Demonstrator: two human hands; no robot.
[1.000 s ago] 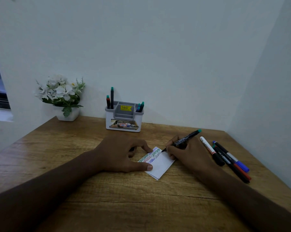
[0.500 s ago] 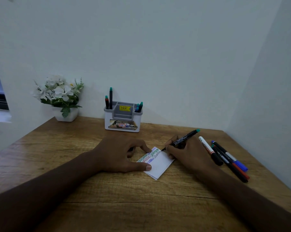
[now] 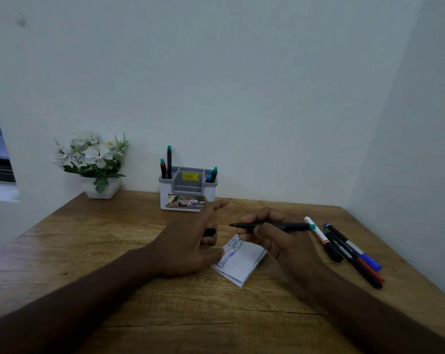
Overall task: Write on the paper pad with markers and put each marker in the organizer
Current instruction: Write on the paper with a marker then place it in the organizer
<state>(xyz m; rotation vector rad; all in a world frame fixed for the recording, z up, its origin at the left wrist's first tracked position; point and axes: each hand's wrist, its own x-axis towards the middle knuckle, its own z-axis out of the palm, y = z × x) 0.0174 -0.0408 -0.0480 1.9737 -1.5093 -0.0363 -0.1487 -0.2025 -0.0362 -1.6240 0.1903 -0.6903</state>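
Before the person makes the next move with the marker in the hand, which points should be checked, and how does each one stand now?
1. Right hand grips the marker firmly: ok.
2. Marker tip is clear of the paper pad: ok.
3. Tip is capped: not ok, it is bare.
4. Left hand holds the cap: cannot tell; only a small dark thing shows at its fingers.
5. Organizer has a free compartment: ok, the middle ones look empty.
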